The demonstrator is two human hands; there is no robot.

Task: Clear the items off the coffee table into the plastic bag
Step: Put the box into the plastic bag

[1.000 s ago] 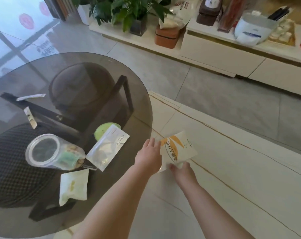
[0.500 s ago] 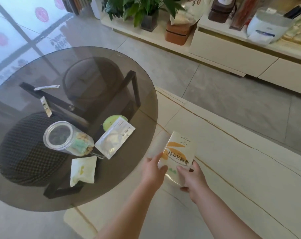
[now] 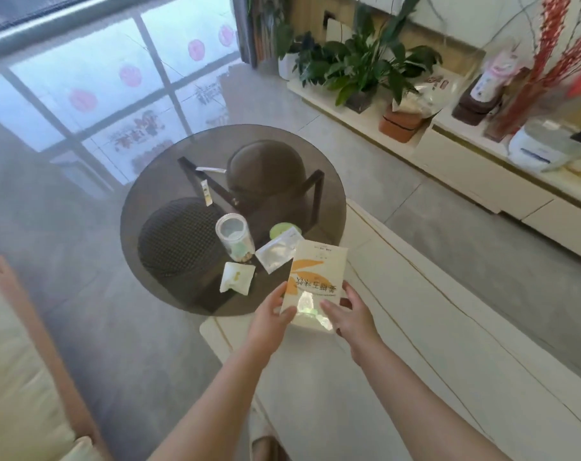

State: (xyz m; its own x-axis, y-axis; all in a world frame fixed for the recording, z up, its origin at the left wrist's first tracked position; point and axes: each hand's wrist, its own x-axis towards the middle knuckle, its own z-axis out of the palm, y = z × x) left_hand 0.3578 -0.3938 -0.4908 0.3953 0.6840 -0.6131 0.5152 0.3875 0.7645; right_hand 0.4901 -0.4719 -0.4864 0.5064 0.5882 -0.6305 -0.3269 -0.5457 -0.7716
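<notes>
head view: only camera, looks down over both forearms
landmark: round dark glass tabletop (image 3: 169, 207), everything below is placed against it
pouch: cream and orange flat pouch (image 3: 315, 281), held up in the air at the near right edge of the tabletop, overlapping its rim in the picture
left hand: left hand (image 3: 270, 322) grips the pouch's lower left edge, thumb on the front face, fingers (image 3: 287, 316) curled round it
right hand: right hand (image 3: 350, 316) holds the lower right edge, forefinger laid across the shiny bottom part, other fingers go behind and can't be seen
pouch vs fingers: bottom third sits between the two hands, top two thirds stick up free
handling, my guess: light, thin, bendy film, glossy so a bit slick; not fragile; take it by the edges or a bottom corner, one hand should be enough
jar: clear plastic jar (image 3: 234, 239) lying on its side near the middle of the tabletop, rigid, could roll
foil sachet: silver sachet (image 3: 277, 252) on the tabletop just right of the jar, partly over a green lid (image 3: 279, 230)
small packet: white packet (image 3: 236, 277) at the near edge of the tabletop, soft
sticks: two thin sachet sticks (image 3: 206, 193) toward the far side
plastic bag: not in view, can't say where it is
progress, my guess: early, most items are on the glass
</notes>
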